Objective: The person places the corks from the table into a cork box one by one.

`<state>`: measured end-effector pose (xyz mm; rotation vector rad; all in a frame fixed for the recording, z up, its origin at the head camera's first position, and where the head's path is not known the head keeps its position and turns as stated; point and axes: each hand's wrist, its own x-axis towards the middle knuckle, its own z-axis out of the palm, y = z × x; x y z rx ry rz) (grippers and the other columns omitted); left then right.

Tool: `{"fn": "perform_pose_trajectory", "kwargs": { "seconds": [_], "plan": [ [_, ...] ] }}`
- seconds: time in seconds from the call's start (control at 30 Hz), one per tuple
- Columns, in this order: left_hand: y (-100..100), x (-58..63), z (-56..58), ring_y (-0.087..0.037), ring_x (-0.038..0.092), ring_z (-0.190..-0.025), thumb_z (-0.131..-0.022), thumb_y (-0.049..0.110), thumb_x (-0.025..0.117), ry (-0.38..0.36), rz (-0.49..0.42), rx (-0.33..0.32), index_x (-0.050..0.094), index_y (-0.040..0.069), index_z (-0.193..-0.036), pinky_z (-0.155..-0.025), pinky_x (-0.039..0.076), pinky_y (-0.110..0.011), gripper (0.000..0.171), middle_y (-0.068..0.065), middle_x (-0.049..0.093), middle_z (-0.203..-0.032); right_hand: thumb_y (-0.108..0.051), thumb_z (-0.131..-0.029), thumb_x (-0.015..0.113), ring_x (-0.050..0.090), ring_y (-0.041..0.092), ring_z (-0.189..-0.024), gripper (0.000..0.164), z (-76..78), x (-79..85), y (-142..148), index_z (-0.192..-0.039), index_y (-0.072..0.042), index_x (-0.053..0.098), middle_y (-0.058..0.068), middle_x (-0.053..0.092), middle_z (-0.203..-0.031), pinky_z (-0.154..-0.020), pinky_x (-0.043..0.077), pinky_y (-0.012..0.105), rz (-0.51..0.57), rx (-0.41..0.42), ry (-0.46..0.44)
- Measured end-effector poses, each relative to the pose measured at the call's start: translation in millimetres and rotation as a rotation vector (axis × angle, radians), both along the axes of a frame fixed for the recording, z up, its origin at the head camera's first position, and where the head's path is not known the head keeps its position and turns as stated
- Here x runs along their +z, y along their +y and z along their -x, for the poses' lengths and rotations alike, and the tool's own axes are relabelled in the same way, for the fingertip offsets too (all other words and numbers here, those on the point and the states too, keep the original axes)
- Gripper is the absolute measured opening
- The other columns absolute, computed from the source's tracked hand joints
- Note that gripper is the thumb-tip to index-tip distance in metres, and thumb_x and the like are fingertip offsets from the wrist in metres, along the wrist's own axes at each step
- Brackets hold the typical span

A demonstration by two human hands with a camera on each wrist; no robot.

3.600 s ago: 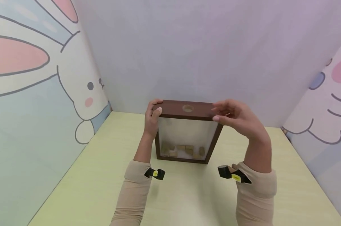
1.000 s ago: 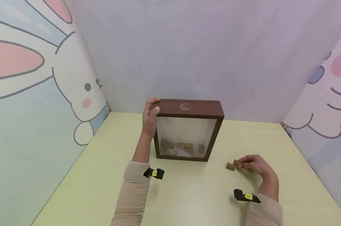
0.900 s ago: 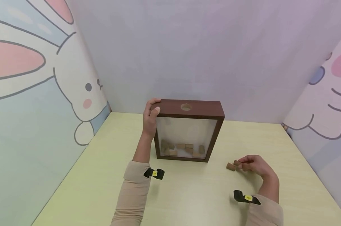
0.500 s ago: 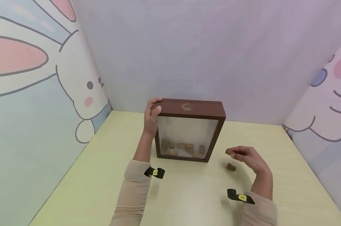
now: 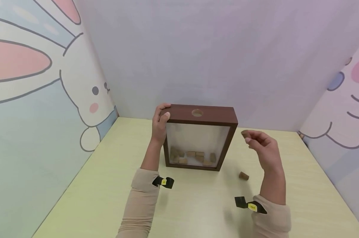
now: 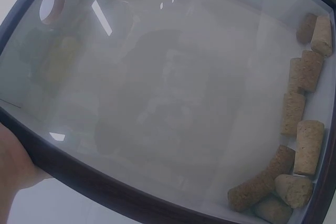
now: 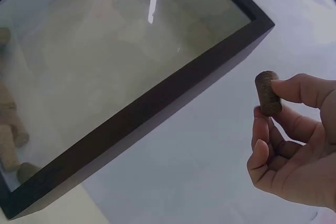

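Note:
A dark brown shadow box point(image 5: 215, 114) with a clear front and a round hole point(image 5: 197, 113) in its top stands upright on the table. My left hand point(image 5: 160, 127) grips its upper left corner, thumb in front and fingers over the top. Several corks point(image 6: 310, 145) lie along the bottom inside, seen through the pane. To the right of the box, my right hand point(image 5: 266, 150) holds a cork point(image 7: 269, 93) pinched between thumb and fingers, raised above the table. Another cork point(image 5: 243, 176) lies on the table below that hand.
The pale yellow-green table point(image 5: 197, 205) runs back to a plain lilac backdrop point(image 5: 203, 59). Side panels with a cartoon rabbit point(image 5: 84, 89) and a pink-cheeked figure point(image 5: 346, 112) flank it. Both wrists carry black camera mounts point(image 5: 164, 182).
My right hand was at the box's top corner, then went down to two corks on the table, picked one up and lifted it. My left hand keeps its grip on the box.

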<state>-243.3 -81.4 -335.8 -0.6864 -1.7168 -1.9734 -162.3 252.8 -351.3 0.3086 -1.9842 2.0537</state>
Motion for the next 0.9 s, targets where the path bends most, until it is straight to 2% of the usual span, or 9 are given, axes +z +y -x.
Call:
{"fn": "perform_pose_trajectory", "kwargs": {
  "seconds": [0.03, 0.17, 0.3, 0.4, 0.53, 0.67, 0.9],
  "plan": [
    [0, -3.4, 3.5, -0.019, 0.042, -0.106, -0.088, 0.029, 0.044, 0.002, -0.004, -0.002, 0.045, -0.004, -0.123, -0.089, 0.031, -0.033, 0.049, -0.014, 0.042, -0.127, 0.0, -0.087, 0.06, 0.055, 0.013, -0.085, 0.019, -1.3, 6.9, -2, -0.106, 0.003, 0.063, 0.001, 0.064, -0.098, -0.071, 0.044, 0.02, 0.036, -0.004, 0.03],
    [-1, -2.3, 2.9, -0.017, 0.043, -0.104, -0.089, 0.023, 0.042, -0.005, -0.009, -0.016, 0.044, -0.006, -0.125, -0.088, 0.031, -0.032, 0.046, -0.011, 0.043, -0.125, 0.009, -0.086, 0.057, 0.053, 0.017, -0.082, 0.02, -1.2, 30.4, -7, -0.105, 0.007, 0.061, 0.008, 0.06, -0.096, -0.071, 0.045, 0.021, 0.132, 0.043, 0.171],
    [-1, 4.0, -2.6, -0.016, 0.043, -0.102, -0.089, 0.017, 0.041, -0.014, -0.004, -0.019, 0.042, -0.01, -0.124, -0.087, 0.031, -0.032, 0.044, -0.014, 0.042, -0.125, 0.014, -0.087, 0.051, 0.049, 0.017, -0.081, 0.03, 2.3, 51.5, -11, -0.116, 0.01, 0.056, 0.01, 0.056, -0.098, -0.071, 0.044, 0.02, 0.117, 0.129, 0.285],
    [0, 11.3, -10.8, -0.014, 0.044, -0.1, -0.089, 0.016, 0.04, -0.009, 0.002, -0.017, 0.04, -0.013, -0.123, -0.087, 0.032, -0.032, 0.045, -0.015, 0.042, -0.122, 0.014, -0.086, 0.05, 0.048, 0.017, -0.081, 0.035, 4.3, 64.7, -16, -0.12, 0.01, 0.055, 0.01, 0.057, -0.098, -0.07, 0.043, 0.02, 0.098, 0.144, 0.328],
    [3, 17.0, -17.3, -0.014, 0.043, -0.101, -0.088, 0.016, 0.04, -0.002, -0.001, -0.009, 0.041, -0.013, -0.122, -0.087, 0.032, -0.032, 0.044, -0.016, 0.043, -0.122, 0.014, -0.083, 0.055, 0.055, 0.018, -0.085, 0.033, 7.6, 79.0, -25, -0.115, 0.008, 0.059, 0.011, 0.062, -0.1, -0.071, 0.043, 0.02, 0.083, 0.12, 0.356],
    [3, 18.4, -18.8, -0.014, 0.044, -0.1, -0.088, 0.015, 0.039, 0.004, 0.001, -0.009, 0.04, -0.014, -0.121, -0.087, 0.032, -0.031, 0.045, -0.021, 0.042, -0.123, 0.015, -0.079, 0.061, 0.06, 0.018, -0.083, 0.031, 14.3, 90.7, -36, -0.109, 0.008, 0.062, 0.011, 0.064, -0.096, -0.072, 0.046, 0.021, 0.057, 0.121, 0.362],
    [4, 18.7, -18.4, -0.013, 0.044, -0.098, -0.088, 0.014, 0.038, 0.013, -0.006, -0.021, 0.038, -0.016, -0.122, -0.086, 0.032, -0.031, 0.045, -0.018, 0.043, -0.12, 0.008, -0.076, 0.069, 0.062, 0.015, -0.073, 0.026, 30.8, 100.6, -57, -0.101, 0.001, 0.064, 0.006, 0.067, -0.087, -0.064, 0.046, 0.02, -0.05, 0.098, 0.269]
  ]
}}
